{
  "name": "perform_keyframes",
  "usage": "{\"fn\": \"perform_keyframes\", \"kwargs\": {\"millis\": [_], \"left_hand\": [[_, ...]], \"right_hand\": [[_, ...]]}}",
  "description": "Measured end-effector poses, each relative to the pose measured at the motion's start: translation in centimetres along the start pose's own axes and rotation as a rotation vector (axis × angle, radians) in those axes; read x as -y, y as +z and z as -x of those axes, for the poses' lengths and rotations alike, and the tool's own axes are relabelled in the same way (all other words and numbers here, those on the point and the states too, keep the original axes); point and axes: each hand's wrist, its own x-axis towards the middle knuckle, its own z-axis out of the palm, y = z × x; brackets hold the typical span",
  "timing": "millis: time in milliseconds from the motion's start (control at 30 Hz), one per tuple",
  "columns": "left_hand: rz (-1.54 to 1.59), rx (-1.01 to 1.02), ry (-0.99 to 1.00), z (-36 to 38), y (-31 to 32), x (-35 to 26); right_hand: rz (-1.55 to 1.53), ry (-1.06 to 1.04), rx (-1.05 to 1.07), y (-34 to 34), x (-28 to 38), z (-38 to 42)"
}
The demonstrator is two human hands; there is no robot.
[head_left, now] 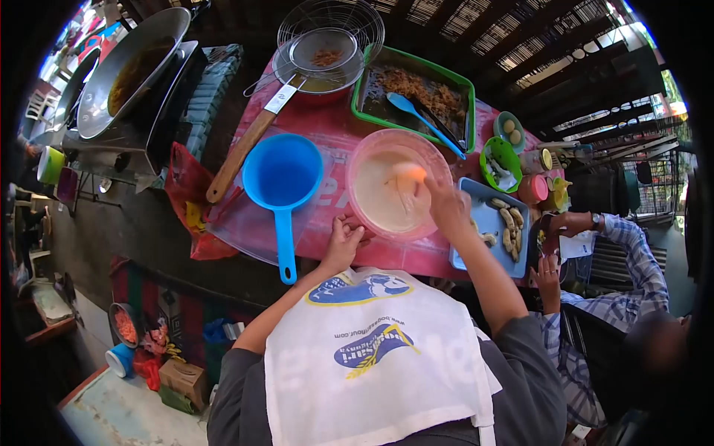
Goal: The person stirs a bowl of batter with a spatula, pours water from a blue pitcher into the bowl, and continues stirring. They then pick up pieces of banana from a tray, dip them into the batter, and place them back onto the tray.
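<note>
A pink bowl of pale, creamy batter stands on the table in front of me. My right hand is over the bowl's right side, closed on an orange utensil that is smeared by motion in the batter; its exact kind is unclear. At the lower left rim, my left hand has its fingers curled against the bowl. A blue long-handled dipper lies just left of the bowl. To the right, a blue tray holds peeled bananas.
Behind the bowl lie a green-rimmed tray with fried bits and a blue spatula, and a wire strainer with a wooden handle. A wok stands on a stove at left. Another person's hands work at right.
</note>
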Motion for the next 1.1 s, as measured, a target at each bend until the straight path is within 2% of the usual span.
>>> {"fn": "perform_keyframes", "kwargs": {"millis": [100,200,300,400,500,600,700,733,833,933,1033,1067,1100], "left_hand": [[0.045,-0.045,0.053,-0.2,1.0,0.4],[0.079,-0.089,0.041,-0.3,1.4,0.8],[0.031,-0.122,0.084,0.0,2.1,0.3],[0.032,-0.162,0.061,-0.1,2.7,0.2],[0.041,-0.207,0.066,-0.8,3.0,-1.0],[-0.021,-0.318,0.113,-1.9,2.8,-3.0],[-0.055,-0.397,0.179,-3.3,1.8,-3.5],[-0.065,-0.392,0.198,-3.6,1.6,-3.5],[-0.073,-0.408,0.249,-4.1,1.2,-2.7],[-0.059,-0.378,0.195,-4.3,1.5,-3.5],[-0.083,-0.431,0.247,-5.2,1.7,-4.2],[-0.09,-0.416,0.216,-5.1,1.6,-4.6],[-0.098,-0.4,0.183,-5.0,1.4,-4.8]], "right_hand": [[0.08,0.138,0.067,1.0,-1.3,-0.9],[0.097,0.295,0.325,0.0,0.4,3.5],[-0.166,0.248,0.273,-0.2,0.2,5.2],[-0.189,0.381,0.099,1.9,-1.2,1.2],[-0.197,0.275,0.14,3.0,-0.2,-2.9],[-0.191,-0.191,-0.125,5.0,1.1,-3.3],[-0.278,-0.202,0.233,2.1,2.7,-2.0],[-0.207,-0.275,0.125,1.7,1.8,-1.9],[-0.186,0.053,-0.014,1.5,-0.4,-3.7],[-0.062,0.014,0.157,0.9,-0.2,-6.6],[-0.205,-0.532,-0.093,3.3,0.5,-6.3],[-0.143,-0.57,0.096,3.5,0.4,-5.6],[-0.139,-0.654,0.149,3.2,0.0,-4.9]]}}
